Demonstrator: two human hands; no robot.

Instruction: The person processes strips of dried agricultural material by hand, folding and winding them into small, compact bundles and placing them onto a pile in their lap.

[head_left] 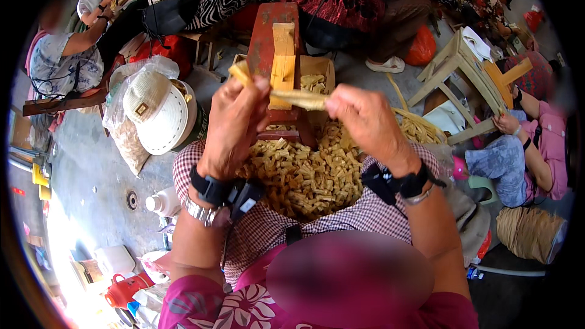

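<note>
A pale tan strip of dried plant fibre (300,99) is stretched between my two hands, in front of a wooden stand. My left hand (234,119) pinches its left end, and a yellowish folded end (241,73) sticks up above those fingers. The strip's right end is gripped between the thumb and fingers of my right hand (368,123). Behind the strip, a light wooden block (283,55) stands on a worn red wooden bench (262,39). Below my hands, a large heap of short folded tan pieces (298,176) lies at my lap, over checkered cloth (256,231).
A cardboard box (326,70) holds more pieces beside the bench. Long tan strips (420,127) lie to the right, near a wooden stool (469,79). A white cap (159,119) rests on a container at left. Other people sit around.
</note>
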